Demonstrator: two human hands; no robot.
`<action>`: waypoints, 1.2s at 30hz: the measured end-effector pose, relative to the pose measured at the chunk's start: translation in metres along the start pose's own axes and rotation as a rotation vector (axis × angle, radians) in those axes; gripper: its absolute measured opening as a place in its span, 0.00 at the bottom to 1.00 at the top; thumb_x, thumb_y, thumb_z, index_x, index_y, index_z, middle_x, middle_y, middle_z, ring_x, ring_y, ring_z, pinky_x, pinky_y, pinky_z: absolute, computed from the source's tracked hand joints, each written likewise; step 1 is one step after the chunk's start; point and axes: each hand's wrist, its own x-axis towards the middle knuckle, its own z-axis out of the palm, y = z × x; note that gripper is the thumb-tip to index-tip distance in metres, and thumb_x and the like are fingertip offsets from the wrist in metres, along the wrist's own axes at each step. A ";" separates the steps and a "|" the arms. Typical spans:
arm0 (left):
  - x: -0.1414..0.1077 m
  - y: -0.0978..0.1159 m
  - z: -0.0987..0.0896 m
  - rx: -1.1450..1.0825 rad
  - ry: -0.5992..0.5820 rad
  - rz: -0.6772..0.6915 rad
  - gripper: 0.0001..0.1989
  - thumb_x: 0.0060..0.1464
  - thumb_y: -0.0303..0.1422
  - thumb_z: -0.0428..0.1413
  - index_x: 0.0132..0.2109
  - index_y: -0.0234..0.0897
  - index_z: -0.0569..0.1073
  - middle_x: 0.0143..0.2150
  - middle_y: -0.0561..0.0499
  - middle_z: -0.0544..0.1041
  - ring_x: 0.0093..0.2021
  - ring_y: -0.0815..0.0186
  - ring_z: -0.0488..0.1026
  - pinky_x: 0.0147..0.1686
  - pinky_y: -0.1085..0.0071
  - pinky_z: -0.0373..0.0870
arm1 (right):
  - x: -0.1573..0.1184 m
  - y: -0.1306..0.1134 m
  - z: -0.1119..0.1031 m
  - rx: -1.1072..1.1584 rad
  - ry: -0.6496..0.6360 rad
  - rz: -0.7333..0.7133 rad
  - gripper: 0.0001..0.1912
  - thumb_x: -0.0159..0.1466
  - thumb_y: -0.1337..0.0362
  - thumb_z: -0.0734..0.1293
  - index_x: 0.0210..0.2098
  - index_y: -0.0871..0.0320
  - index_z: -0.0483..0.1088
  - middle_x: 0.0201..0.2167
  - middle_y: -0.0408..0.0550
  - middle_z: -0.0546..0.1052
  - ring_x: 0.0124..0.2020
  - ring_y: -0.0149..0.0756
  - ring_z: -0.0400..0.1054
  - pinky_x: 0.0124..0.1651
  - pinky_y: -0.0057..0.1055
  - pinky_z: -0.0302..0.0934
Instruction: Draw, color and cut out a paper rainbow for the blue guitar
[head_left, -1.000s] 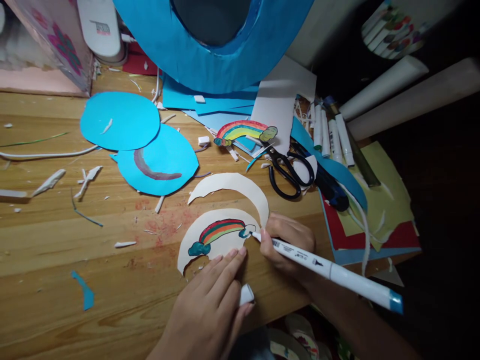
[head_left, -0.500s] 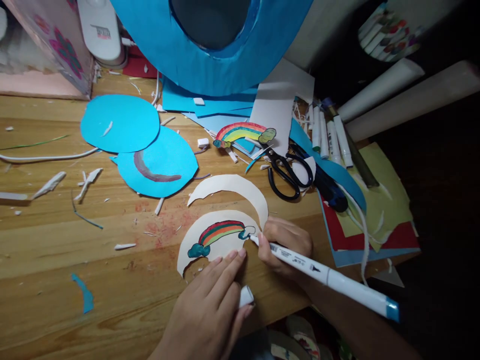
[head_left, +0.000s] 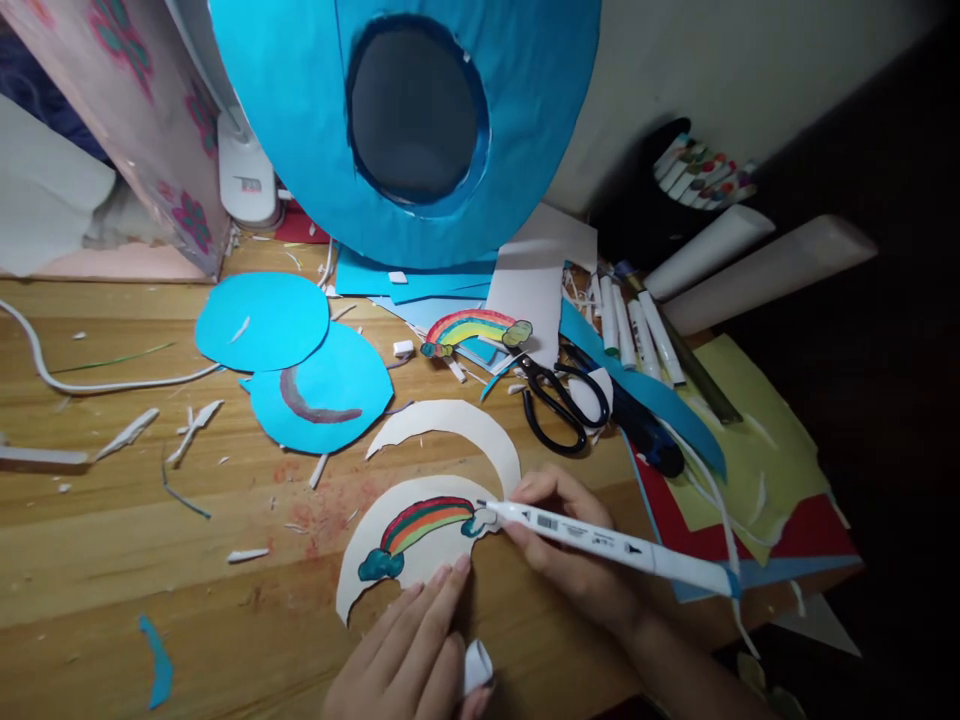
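My right hand (head_left: 562, 535) is closed round a white marker (head_left: 607, 545) with a blue end, its tip at the small outlined cloud on the right of a drawn rainbow. That rainbow (head_left: 427, 525) has red, green, orange and yellow-green bands and a teal cloud at its left end. It is on a curved white paper piece (head_left: 375, 520) lying on the table. With fingertips stretched along the paper's lower edge, my left hand (head_left: 412, 640) steadies it and keeps a white marker cap (head_left: 477, 668) by the thumb. A white paper crescent (head_left: 442, 415) lies just behind.
Black-handled scissors (head_left: 562, 405) lie beside a cut-out rainbow (head_left: 476, 328). Blue paper ovals (head_left: 262, 320) overlap at the left. A large blue ring (head_left: 525, 150) stands at the back. Several markers (head_left: 637, 330) and coloured sheets (head_left: 757, 430) are at right; paper scraps litter the wooden table (head_left: 247, 620).
The marker's tip has moved from the cloud's teal-filled left part up to its upper outline, and the marker lies flatter. The view has tilted upward, so the table things appear lower.
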 end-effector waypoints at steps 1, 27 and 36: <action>0.001 0.001 0.001 0.006 0.000 0.003 0.17 0.64 0.31 0.41 0.35 0.36 0.74 0.47 0.49 0.80 0.43 0.67 0.78 0.44 0.75 0.72 | -0.002 0.002 0.001 -0.031 -0.022 0.005 0.08 0.57 0.66 0.69 0.32 0.53 0.64 0.26 0.39 0.70 0.24 0.29 0.65 0.24 0.24 0.60; 0.005 0.008 0.005 -0.047 0.011 -0.078 0.18 0.65 0.30 0.41 0.39 0.33 0.76 0.48 0.50 0.79 0.45 0.66 0.76 0.45 0.70 0.68 | -0.002 0.018 0.019 -0.492 -0.001 -0.574 0.15 0.53 0.77 0.64 0.26 0.54 0.54 0.19 0.38 0.59 0.20 0.30 0.53 0.22 0.28 0.53; 0.003 0.008 0.007 -0.066 0.011 -0.102 0.18 0.65 0.31 0.41 0.38 0.35 0.75 0.49 0.51 0.79 0.45 0.66 0.76 0.46 0.70 0.68 | -0.001 0.016 0.018 -0.495 0.025 -0.576 0.16 0.53 0.79 0.64 0.25 0.54 0.53 0.19 0.38 0.58 0.20 0.29 0.52 0.22 0.27 0.51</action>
